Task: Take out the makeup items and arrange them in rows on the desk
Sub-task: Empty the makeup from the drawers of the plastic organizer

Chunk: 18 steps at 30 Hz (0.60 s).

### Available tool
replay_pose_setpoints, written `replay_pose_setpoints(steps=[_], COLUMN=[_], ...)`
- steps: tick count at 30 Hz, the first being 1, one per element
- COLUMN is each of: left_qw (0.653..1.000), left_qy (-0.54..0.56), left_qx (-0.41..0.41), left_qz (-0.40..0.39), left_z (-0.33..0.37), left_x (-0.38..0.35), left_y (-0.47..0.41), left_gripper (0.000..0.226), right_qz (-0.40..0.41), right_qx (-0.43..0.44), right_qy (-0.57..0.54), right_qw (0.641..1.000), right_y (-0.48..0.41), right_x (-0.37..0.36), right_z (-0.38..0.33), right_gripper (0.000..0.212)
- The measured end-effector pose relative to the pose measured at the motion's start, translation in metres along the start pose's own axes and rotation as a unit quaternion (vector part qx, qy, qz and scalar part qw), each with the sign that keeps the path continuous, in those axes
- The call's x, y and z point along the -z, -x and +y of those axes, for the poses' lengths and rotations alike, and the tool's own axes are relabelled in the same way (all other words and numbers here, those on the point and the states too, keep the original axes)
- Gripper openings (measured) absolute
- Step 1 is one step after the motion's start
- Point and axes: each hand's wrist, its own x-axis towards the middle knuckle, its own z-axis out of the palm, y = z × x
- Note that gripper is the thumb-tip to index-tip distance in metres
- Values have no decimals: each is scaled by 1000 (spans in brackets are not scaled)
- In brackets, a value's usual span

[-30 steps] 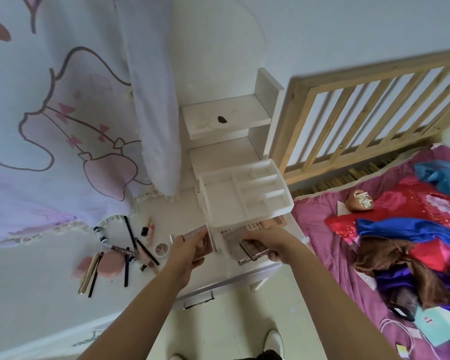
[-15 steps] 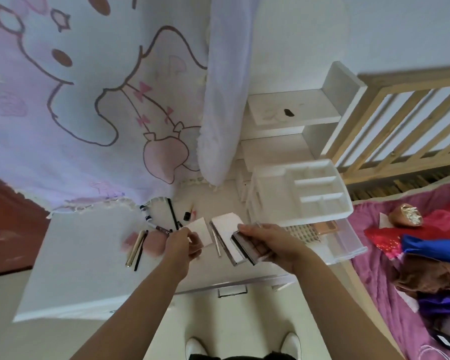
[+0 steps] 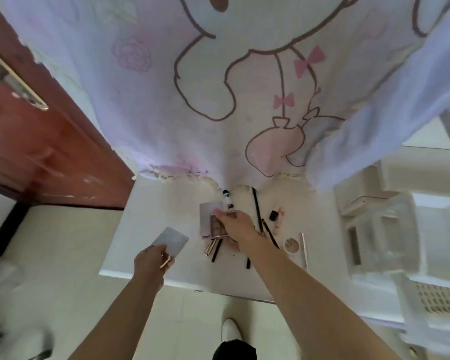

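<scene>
Putting makeup out on the white surface [image 3: 146,209] looks like the step in hand.

Far left is a brown door [image 3: 37,152], away from the work. Next comes the left hand [image 3: 151,258], over the near left part of the surface. Its fingers [image 3: 159,249] are curled round one corner of a flat silver case [image 3: 172,240]. The case is tilted up, and I think it is not down yet.

To the right, the right hand [image 3: 235,226] reaches over the pile. Its fingers [image 3: 220,213] pinch a palette [image 3: 218,227] with little squares of colour. The palette is low over a grey case [image 3: 209,211]; I cannot tell if they touch. Thin black pencils [image 3: 256,209] lie beside and under the hand, some crossing. Further right are a small dark tube [image 3: 272,215] and a round compact [image 3: 292,245]. Far right is a white box [image 3: 374,229], all blurry, so I cannot tell what is left inside.

I think many things are out, but they lie in a jumble, not in rows. The next move, I guess, is to lay the palette flat beside the grey case. Then the silver case can go in the bare spot on the left, with edges lined up. The pencils need to be straightened too.
</scene>
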Motion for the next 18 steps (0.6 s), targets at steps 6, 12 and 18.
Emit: replay_pose_setpoints(steps=[6,12,18], left_qw=[998,993,991], left_qy=[39,39,-4], left_qx=[-20,-23,-27], left_qz=[34,110,133], left_z=[31,30,48], left_x=[19,29,45], left_y=[-69,-104,-132], left_gripper=[8,12,35], right_qz=[23,47,55], right_qx=[7,28,86], right_qy=[102,195,218], right_qw=[995,979,971], right_y=[-74,-121,-145], right_x=[-76,-115,-139], right_z=[-19,-8,-15], right_gripper=[44,43,32])
